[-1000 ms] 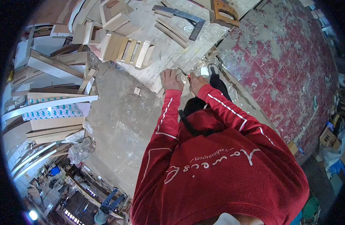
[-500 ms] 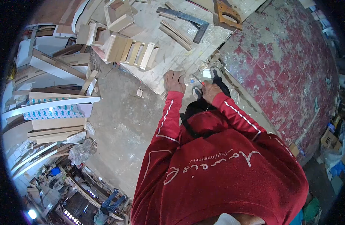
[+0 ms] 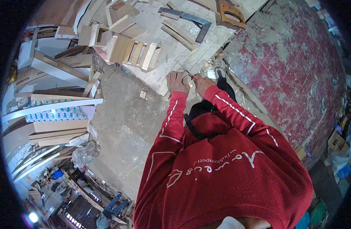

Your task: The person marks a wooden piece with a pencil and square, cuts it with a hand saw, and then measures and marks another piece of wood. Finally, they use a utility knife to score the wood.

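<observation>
My left hand (image 3: pixel 178 81) is closed at the near corner of the pale wooden worktop (image 3: pixel 160 82), fingers curled down; what it grips is hidden under it. Just to its right, my right hand (image 3: pixel 204 84) is wrapped round a slim tool with a red handle (image 3: pixel 194 77) and a dark metal shaft. The shaft points up and left, its tip close beside my left fingers. Ahead on the worktop lie a slatted wooden piece (image 3: pixel 137 53), several thin wood strips (image 3: pixel 178 35) and a dark metal square (image 3: pixel 187 18).
A wooden-handled saw (image 3: pixel 231 15) lies at the worktop's right edge. Small wooden frames (image 3: pixel 120 15) stand further back. Scrap boards (image 3: pixel 61 70) are piled at the left. A red, stained floor (image 3: pixel 282 72) spreads to the right. A person (image 3: pixel 112 210) shows at the lower left.
My right hand has moved left and slightly up, bringing the red-handled tool's shaft up beside my left hand. My left hand stays at the worktop corner.
</observation>
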Action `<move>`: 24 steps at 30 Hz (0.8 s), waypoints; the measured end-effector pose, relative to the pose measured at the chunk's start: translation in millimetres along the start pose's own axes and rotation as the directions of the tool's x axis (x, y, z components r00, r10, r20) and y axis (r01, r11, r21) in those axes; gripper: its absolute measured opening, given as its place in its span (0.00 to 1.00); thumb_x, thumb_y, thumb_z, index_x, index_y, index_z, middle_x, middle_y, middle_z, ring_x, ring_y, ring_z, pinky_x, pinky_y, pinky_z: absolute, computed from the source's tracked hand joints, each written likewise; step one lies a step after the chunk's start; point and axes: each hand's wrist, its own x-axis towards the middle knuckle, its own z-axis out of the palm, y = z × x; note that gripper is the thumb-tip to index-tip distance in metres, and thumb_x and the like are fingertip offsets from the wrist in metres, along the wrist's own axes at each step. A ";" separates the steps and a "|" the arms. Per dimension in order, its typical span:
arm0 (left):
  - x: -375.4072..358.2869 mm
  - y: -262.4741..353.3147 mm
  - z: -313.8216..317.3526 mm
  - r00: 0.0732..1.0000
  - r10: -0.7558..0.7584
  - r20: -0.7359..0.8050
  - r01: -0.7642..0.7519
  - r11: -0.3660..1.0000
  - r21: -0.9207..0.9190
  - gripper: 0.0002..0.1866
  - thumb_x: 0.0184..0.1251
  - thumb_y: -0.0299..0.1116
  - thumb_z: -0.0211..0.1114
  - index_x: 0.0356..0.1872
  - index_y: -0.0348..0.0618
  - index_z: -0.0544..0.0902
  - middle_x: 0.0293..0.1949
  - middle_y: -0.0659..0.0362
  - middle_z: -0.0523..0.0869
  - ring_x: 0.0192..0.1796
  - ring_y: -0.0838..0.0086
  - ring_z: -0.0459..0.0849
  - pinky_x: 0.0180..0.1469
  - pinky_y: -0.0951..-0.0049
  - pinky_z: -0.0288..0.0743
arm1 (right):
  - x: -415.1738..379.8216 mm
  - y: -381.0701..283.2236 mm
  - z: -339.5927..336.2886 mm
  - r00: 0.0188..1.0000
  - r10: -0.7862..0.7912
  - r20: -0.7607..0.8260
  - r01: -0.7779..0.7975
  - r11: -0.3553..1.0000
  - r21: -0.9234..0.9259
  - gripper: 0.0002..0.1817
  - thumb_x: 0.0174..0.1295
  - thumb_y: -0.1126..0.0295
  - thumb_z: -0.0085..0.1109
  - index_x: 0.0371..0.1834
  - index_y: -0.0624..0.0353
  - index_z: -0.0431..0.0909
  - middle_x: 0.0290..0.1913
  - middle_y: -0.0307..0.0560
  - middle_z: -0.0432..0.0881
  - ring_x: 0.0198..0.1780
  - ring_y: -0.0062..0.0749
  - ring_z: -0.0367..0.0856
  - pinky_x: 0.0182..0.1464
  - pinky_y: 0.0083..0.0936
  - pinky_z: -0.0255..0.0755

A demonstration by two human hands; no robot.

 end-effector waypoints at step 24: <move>-3.5 -3.2 4.6 0.995 -0.081 0.057 0.084 0.995 -0.048 0.09 0.45 0.29 0.62 0.31 0.44 0.80 0.33 0.50 0.73 0.40 0.53 0.70 0.47 0.57 0.64 | -8.5 23.3 13.7 0.998 -0.041 -0.040 0.039 0.998 -0.040 0.13 0.61 0.66 0.44 0.45 0.61 0.67 0.30 0.70 0.79 0.37 0.63 0.80 0.41 0.50 0.72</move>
